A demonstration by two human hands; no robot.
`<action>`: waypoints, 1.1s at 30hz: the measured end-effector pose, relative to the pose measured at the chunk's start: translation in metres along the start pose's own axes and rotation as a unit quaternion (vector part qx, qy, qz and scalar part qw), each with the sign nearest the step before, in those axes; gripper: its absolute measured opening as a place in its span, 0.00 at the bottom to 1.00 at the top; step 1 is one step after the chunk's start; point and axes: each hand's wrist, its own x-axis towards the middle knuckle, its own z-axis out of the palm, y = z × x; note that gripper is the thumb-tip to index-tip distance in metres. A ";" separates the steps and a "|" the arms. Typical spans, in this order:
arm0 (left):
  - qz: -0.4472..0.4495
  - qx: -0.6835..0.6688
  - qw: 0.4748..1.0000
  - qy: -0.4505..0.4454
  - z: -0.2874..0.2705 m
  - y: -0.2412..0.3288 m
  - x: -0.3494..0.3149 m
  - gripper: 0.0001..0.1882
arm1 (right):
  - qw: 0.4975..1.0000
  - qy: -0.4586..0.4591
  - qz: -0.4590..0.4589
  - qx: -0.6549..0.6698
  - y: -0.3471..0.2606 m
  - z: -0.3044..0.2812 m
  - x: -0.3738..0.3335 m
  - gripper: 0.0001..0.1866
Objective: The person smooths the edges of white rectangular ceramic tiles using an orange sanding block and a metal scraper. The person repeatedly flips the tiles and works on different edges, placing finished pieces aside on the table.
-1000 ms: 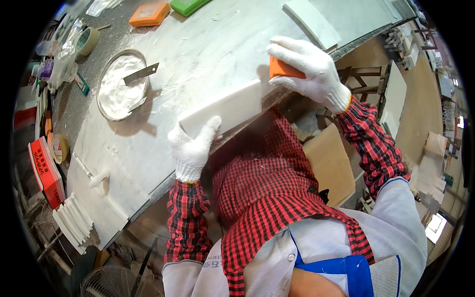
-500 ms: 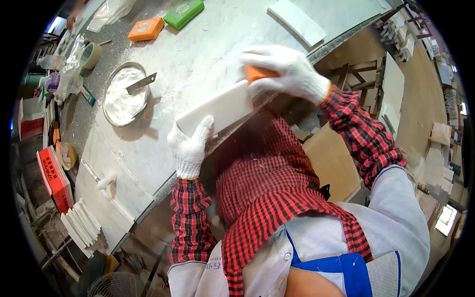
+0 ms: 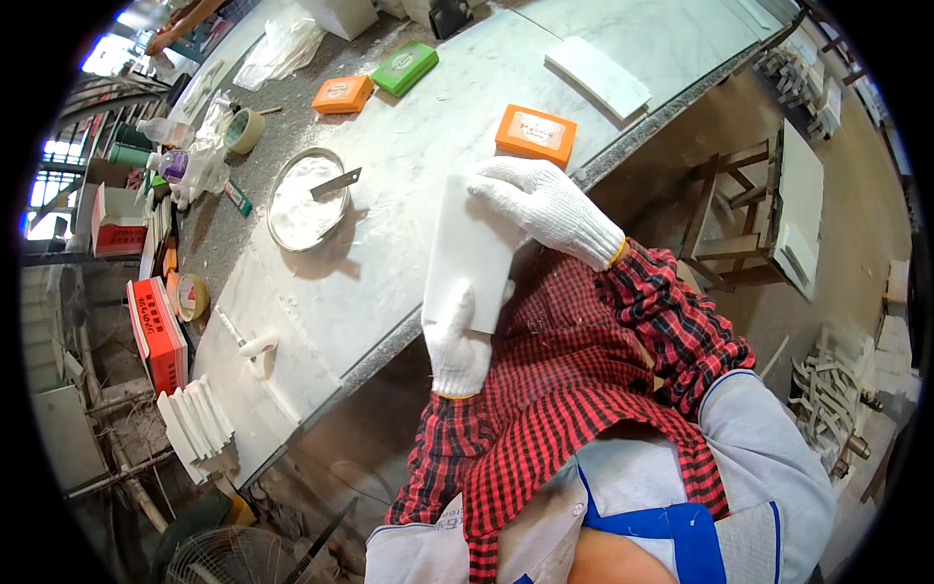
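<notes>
Here, left hand (image 3: 457, 350) pinches a white slab (image 3: 465, 243); right hand (image 3: 550, 202) curves over its top, grip unclear.

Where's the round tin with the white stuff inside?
The tin is left of centre in the head view, on the pale stone table, left of the flat white slab in the white-gloved left hand.

Bright middle, dark rim

Strong light whitens the tabletop (image 3: 399, 165), where the tin (image 3: 309, 246) drops a shadow to its lower right. Windows (image 3: 47, 200) glare (bluish-fringed). Edges bow outward; detail there seems soft.
</notes>
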 end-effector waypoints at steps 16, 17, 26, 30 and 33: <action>0.114 0.376 0.918 -0.052 -0.008 0.031 0.069 0.23 | 0.985 -0.111 0.062 -0.113 0.044 0.020 0.049 0.29; 0.134 0.411 0.900 -0.058 -0.014 0.030 0.069 0.23 | 0.980 -0.131 0.083 -0.124 0.032 0.015 0.047 0.29; 0.115 0.407 0.906 -0.029 -0.025 0.031 0.071 0.22 | 0.802 0.085 -0.162 -0.568 0.048 -0.052 0.033 0.27; 0.127 0.413 0.901 -0.021 -0.021 0.029 0.071 0.22 | 0.866 0.027 -0.134 -0.480 0.063 -0.053 0.042 0.27; 0.136 0.423 0.896 -0.003 -0.022 0.027 0.070 0.22 | 0.930 -0.061 -0.175 -0.317 0.025 -0.057 0.043 0.30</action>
